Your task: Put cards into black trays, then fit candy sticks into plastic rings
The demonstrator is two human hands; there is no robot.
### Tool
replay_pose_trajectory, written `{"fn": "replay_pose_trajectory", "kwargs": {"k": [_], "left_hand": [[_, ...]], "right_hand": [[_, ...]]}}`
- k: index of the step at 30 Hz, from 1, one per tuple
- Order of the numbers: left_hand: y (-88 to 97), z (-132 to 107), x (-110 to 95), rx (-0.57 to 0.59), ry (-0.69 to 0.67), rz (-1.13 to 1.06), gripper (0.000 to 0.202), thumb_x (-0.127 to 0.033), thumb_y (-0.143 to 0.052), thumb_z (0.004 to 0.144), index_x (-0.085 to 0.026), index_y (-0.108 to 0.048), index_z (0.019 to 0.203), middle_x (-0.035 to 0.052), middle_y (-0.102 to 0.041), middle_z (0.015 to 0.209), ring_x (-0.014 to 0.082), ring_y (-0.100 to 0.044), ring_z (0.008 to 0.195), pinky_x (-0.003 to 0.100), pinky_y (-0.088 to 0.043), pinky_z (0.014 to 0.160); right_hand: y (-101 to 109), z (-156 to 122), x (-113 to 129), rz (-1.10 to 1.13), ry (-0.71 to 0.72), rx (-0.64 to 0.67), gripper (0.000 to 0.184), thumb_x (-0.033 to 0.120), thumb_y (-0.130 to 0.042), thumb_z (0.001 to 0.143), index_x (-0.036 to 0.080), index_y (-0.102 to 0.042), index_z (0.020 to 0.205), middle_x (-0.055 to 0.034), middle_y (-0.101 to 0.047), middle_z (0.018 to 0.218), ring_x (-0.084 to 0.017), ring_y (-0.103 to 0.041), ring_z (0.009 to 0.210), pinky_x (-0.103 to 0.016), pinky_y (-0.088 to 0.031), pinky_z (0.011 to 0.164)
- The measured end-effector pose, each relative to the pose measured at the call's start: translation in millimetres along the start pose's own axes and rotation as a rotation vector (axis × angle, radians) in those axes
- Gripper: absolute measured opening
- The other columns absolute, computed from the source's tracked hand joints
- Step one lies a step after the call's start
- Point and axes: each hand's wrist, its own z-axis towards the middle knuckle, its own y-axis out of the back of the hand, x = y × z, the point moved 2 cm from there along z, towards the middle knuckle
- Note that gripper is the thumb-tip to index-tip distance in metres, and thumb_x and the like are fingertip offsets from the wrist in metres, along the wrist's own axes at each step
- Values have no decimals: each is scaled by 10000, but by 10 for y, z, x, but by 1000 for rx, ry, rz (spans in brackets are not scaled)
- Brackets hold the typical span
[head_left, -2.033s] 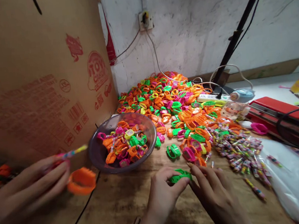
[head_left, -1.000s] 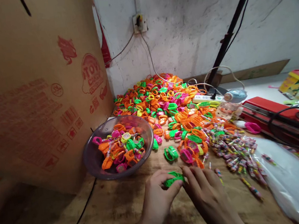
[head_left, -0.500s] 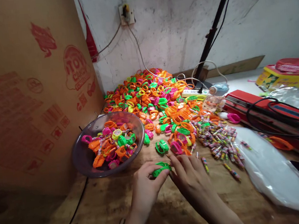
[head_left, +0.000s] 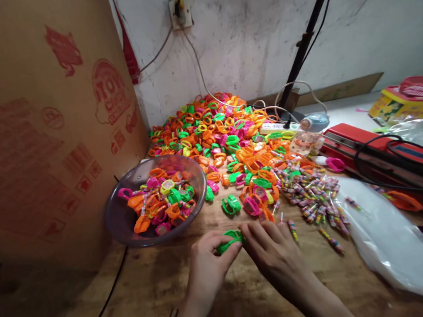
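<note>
In the middle foreground, my left hand is closed on a bright green toy watch, gripping it between thumb and fingers. My right hand meets the same watch at its right end. Its fingers are curled down and bunched there, and their tips are partly hidden. Just beyond the hands, another green toy watch lies on the wooden table. Orange and pink toy watches sit to its right. By my right hand are a wrapped candy tube and a pile of similar wrapped candies.
A translucent purple bowl of toy watches and candies stands left, against a big cardboard box. A large heap of toy watches reaches the wall. Clear plastic bags and a red machine with black cable lie right.
The right fingers have drawn in and curled more at the watch's right end. The watch is turned slightly in my left hand. The whole view has shifted a little.
</note>
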Motion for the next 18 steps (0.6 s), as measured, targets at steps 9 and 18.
{"fn": "replay_pose_trajectory", "kwargs": {"k": [9,18], "left_hand": [[117,-16,119,93,125,-10,183,-336,-696,678,-164,-760,676,105,-740,801,193,-655,689,240,-506,558],[353,-54,81,-221,-116,171,146,-317,-671,765,-197,-747,729,70,-748,848,195,-699,773,273,-564,711]], "right_hand": [[10,63,65,185,165,36,318,74,-346,955,105,-657,897,-60,-579,812,-200,-432,731,-337,-336,670],[-25,131,155,290,-16,-20,283,242,-518,941,130,-584,1192,-90,-648,960,-223,-528,887,-376,-384,825]]}}
